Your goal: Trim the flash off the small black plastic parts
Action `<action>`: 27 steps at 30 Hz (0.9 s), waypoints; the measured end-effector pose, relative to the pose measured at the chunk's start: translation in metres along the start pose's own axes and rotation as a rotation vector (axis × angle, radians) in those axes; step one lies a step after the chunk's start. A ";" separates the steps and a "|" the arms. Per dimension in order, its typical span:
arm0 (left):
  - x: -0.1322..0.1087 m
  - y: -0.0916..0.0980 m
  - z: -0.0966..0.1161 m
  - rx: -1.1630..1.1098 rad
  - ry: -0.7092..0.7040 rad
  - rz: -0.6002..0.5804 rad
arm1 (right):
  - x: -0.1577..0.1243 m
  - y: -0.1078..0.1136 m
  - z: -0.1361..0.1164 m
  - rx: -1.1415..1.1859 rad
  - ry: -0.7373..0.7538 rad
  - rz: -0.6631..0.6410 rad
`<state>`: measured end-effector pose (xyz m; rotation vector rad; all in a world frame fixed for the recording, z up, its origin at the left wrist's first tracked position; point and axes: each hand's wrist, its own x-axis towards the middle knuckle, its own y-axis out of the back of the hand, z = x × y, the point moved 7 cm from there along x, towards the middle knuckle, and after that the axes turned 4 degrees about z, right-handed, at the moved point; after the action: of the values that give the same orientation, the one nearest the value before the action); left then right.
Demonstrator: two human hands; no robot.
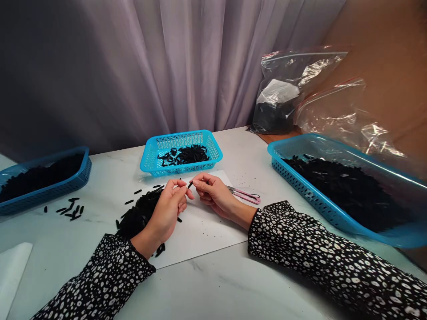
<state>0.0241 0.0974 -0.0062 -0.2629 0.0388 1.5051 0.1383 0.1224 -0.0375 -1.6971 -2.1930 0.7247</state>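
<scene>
My right hand (213, 191) pinches a small, narrow black piece (190, 185) between thumb and fingertips, above a white sheet (207, 231). Close beside it, the thumb and fingers of my left hand (170, 202) are drawn together; what they grip, if anything, is too small to make out. Under and behind the left hand lies a heap of similar black pieces (138, 213), partly covered by it. A pair of pink-handled scissors (245, 195) rests just right of my right hand, its blades partly hidden by that hand.
A blue basket (182, 168) with some black pieces stands behind my hands. Larger blue baskets full of black pieces sit at the left (87, 171) and right (300, 189). Loose pieces (74, 209) lie on the left. Clear plastic bags (283, 106) stand at the back right.
</scene>
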 end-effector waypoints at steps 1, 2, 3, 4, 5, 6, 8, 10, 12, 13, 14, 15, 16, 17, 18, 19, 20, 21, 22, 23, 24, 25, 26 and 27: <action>0.000 0.001 -0.001 -0.021 0.021 0.018 | 0.000 0.001 0.000 0.009 -0.005 0.001; 0.000 0.002 -0.001 -0.036 0.038 0.036 | 0.000 0.002 0.000 0.019 -0.010 0.003; 0.000 0.003 -0.002 -0.043 0.048 0.050 | 0.001 0.003 0.000 0.030 -0.014 0.006; 0.000 0.004 -0.002 -0.042 0.050 0.060 | 0.001 0.004 0.000 0.041 -0.017 0.010; 0.000 0.005 -0.002 -0.035 0.044 0.068 | 0.001 0.004 0.000 0.051 -0.022 0.011; 0.000 0.006 -0.002 -0.027 0.033 0.073 | 0.001 0.004 -0.001 0.060 -0.028 0.011; 0.001 0.006 -0.003 -0.018 0.007 0.067 | 0.000 0.003 -0.001 0.074 -0.044 0.005; 0.001 0.004 -0.003 -0.007 -0.025 0.043 | 0.000 0.001 -0.001 0.084 -0.054 -0.006; 0.001 0.002 -0.002 0.010 -0.058 0.011 | -0.001 0.000 -0.002 0.089 -0.056 -0.017; 0.001 0.002 -0.002 0.020 -0.073 -0.003 | -0.001 0.000 -0.002 0.091 -0.056 -0.024; 0.001 0.001 -0.001 0.030 -0.088 -0.013 | -0.001 -0.001 -0.002 0.093 -0.055 -0.030; 0.001 0.001 -0.001 0.040 -0.099 -0.019 | -0.001 -0.001 -0.002 0.093 -0.055 -0.035; 0.001 0.001 -0.001 0.053 -0.108 -0.021 | -0.001 -0.001 -0.002 0.092 -0.054 -0.037; 0.001 0.001 0.000 0.067 -0.114 -0.021 | -0.001 -0.001 -0.003 0.091 -0.047 -0.033; 0.000 0.001 0.000 0.083 -0.118 -0.019 | -0.001 0.000 -0.003 0.091 -0.037 -0.025; 0.000 0.002 0.000 0.096 -0.120 -0.016 | -0.001 0.000 -0.004 0.091 -0.027 -0.018; 0.000 0.002 0.001 0.106 -0.121 -0.013 | -0.001 0.001 -0.004 0.095 -0.021 -0.014; 0.000 0.002 0.001 0.112 -0.122 -0.011 | -0.001 0.001 -0.004 0.103 -0.019 -0.015; -0.001 0.001 0.002 0.115 -0.122 -0.011 | 0.000 0.000 -0.003 0.111 -0.024 -0.020; -0.001 0.001 0.002 0.117 -0.121 -0.011 | 0.000 0.000 -0.002 0.116 -0.037 -0.027; -0.001 0.001 0.002 0.120 -0.122 -0.012 | 0.000 -0.001 -0.001 0.110 -0.049 -0.035; -0.002 0.001 0.003 0.125 -0.124 -0.014 | 0.000 -0.002 0.000 0.091 -0.056 -0.042; -0.002 0.001 0.003 0.133 -0.128 -0.017 | 0.000 -0.003 0.000 0.066 -0.057 -0.046; -0.002 0.000 0.003 0.145 -0.134 -0.020 | 0.000 -0.004 0.001 0.039 -0.055 -0.051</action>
<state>0.0231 0.0959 -0.0028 -0.0461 0.0381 1.4889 0.1346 0.1212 -0.0359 -1.6149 -2.2355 0.8047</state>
